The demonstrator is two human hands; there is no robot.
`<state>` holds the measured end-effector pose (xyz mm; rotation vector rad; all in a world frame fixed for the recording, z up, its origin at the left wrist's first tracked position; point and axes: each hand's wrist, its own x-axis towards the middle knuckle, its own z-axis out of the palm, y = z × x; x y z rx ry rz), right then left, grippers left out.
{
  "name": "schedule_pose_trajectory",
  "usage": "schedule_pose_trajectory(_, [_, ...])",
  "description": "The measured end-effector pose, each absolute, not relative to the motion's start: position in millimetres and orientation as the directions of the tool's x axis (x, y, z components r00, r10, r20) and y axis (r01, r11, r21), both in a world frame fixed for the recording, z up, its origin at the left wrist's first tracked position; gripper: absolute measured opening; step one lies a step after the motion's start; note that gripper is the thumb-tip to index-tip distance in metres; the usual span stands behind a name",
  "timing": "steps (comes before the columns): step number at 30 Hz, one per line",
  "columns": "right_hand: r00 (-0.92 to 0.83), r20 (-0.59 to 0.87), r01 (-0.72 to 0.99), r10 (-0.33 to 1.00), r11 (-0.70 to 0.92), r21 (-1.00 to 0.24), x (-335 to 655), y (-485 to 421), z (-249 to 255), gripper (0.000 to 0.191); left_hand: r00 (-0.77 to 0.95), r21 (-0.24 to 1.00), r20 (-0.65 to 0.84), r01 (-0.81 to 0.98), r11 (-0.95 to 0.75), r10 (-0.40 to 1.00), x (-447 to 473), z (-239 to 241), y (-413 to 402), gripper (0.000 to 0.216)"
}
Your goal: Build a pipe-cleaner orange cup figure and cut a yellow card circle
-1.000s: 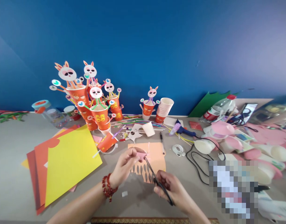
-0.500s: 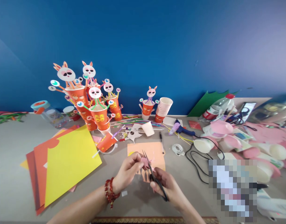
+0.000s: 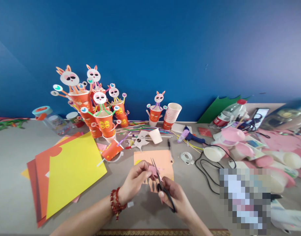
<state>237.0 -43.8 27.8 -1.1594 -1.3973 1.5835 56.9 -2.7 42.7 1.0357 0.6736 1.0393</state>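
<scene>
My left hand (image 3: pixel 135 181), with a red bead bracelet on the wrist, pinches a small pink paper piece (image 3: pixel 152 169) above the table. My right hand (image 3: pixel 176 196) grips black scissors (image 3: pixel 162 186), blades pointing up and away and meeting the pink piece. Under both hands lies a peach paper sheet (image 3: pixel 154 159) with leaf-shaped cut-outs along its near edge.
Yellow and orange card sheets (image 3: pixel 71 170) lie to the left. Orange paper-cup rabbits (image 3: pixel 101 111) and a stack of cups (image 3: pixel 172 114) stand at the back by the blue wall. A glue gun (image 3: pixel 189 136), a black cable (image 3: pixel 209 167), tape and pink cups crowd the right.
My right hand drew in toward my left and swung the scissors upright into the pink piece. Over the last half second almost nothing has moved.
</scene>
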Motion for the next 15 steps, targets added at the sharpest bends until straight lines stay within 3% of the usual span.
schedule_pose_trajectory(15, [-0.343, -0.162, 0.156, 0.925, -0.114, -0.981, 250, -40, 26, 0.056, 0.461, 0.941, 0.042, -0.317, 0.12, 0.887, 51, 56, 4, 0.021])
